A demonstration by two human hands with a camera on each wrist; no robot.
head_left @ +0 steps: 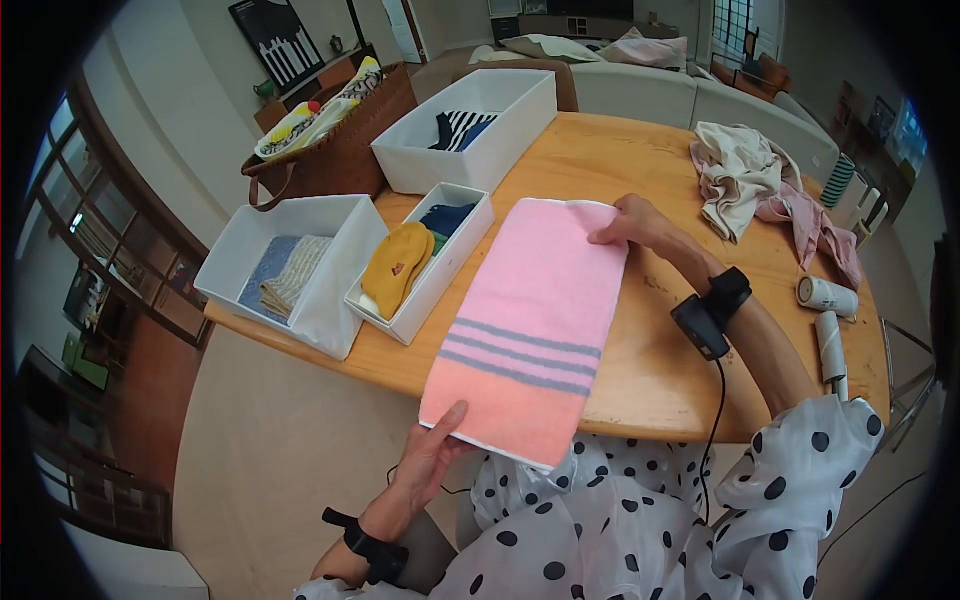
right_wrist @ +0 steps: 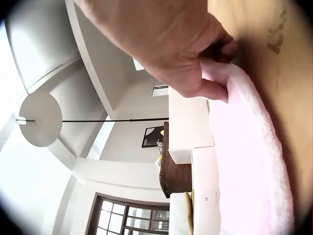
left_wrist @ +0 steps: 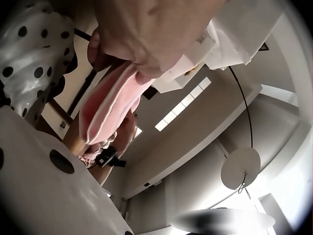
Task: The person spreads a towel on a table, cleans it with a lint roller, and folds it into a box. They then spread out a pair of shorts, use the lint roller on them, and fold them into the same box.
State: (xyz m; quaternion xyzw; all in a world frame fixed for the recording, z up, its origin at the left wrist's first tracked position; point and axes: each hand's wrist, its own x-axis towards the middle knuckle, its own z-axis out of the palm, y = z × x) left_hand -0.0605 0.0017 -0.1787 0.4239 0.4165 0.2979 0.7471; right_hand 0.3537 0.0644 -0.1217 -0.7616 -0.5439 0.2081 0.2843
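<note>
One left hand (head_left: 425, 464) pinched the near, orange end of a striped towel (head_left: 540, 275) while the right hand (head_left: 643, 222) gripped its far pink corner, the cloth stretched across the near edge of a wooden table (head_left: 655, 385). Three white boxes (head_left: 412, 165) of textiles stood left, beside a brown basket (head_left: 350, 150); crumpled cloths (head_left: 738, 180) lay right.

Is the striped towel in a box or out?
Out. The left hand and right hand hold the striped towel at opposite ends, beside the narrow white box.
</note>
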